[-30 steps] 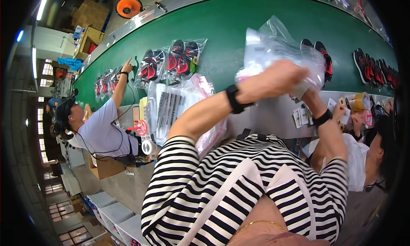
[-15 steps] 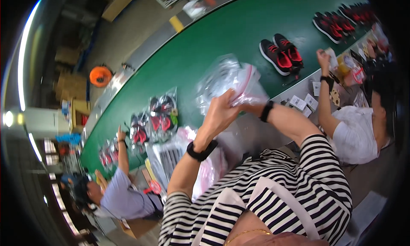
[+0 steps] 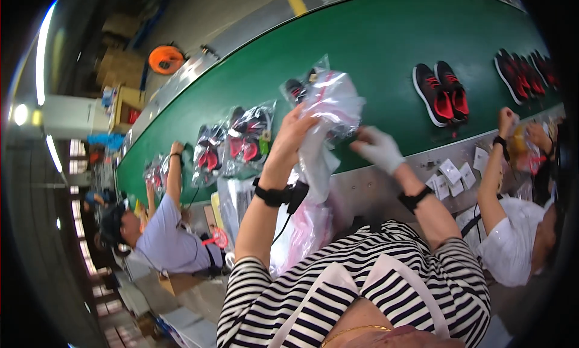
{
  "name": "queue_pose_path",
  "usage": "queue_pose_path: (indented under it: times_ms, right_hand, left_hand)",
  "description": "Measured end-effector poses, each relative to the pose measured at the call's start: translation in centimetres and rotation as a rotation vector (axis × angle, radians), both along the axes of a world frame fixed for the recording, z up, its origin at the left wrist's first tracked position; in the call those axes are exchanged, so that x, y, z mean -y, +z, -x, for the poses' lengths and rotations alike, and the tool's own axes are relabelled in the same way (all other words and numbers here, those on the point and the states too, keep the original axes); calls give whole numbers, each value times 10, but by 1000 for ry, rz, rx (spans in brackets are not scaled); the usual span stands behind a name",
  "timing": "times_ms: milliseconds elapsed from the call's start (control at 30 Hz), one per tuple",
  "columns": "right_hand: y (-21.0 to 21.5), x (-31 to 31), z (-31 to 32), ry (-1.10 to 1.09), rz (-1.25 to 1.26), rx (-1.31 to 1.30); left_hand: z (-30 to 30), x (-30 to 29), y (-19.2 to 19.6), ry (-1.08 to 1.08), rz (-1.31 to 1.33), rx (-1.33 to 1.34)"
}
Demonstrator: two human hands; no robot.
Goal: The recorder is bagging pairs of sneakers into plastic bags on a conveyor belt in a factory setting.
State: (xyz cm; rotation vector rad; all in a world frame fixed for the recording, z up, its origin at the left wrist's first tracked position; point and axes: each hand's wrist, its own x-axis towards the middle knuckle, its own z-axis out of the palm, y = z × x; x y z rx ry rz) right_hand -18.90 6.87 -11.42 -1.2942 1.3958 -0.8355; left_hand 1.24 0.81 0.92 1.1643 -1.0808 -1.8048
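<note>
My left hand [image 3: 294, 134] is closed on a clear plastic bag [image 3: 341, 100] with a red strip near its opening. The bag is raised over the green conveyor belt [image 3: 368, 43], its loose end hanging past my wrist. A dark shoe [image 3: 295, 89] shows at the bag's far left side; whether it is inside or behind the plastic, I cannot tell. My right hand [image 3: 381, 149], in a white glove with bare fingertips, is just right of the bag, somewhat blurred, fingers stretched toward it and holding nothing. Farther right, a pair of black and red sneakers [image 3: 441, 94] stands on the belt.
Bagged shoes [image 3: 244, 137] lie on the belt at left, near a co-worker [image 3: 175, 239]. More sneakers [image 3: 518, 76] and another co-worker [image 3: 509, 227] are at right. Stacked plastic bags [image 3: 307, 227] lie by my left forearm; small white cards [image 3: 451, 173] lie along the metal edge.
My right hand has left the bag and moved off to its right. My left hand still grips the bag, now more upright. The view has shifted, with the sneakers farther right.
</note>
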Motion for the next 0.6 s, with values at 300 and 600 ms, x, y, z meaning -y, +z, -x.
queue_pose_path:
  times_ms: [300,600]
  right_hand:
    - [113,18,12,-30,573,240]
    - [127,-11,13,77,497,229]
  left_hand:
    - [37,-40,19,-163,-59,-136]
    - [20,-77,13,-328,-1,84]
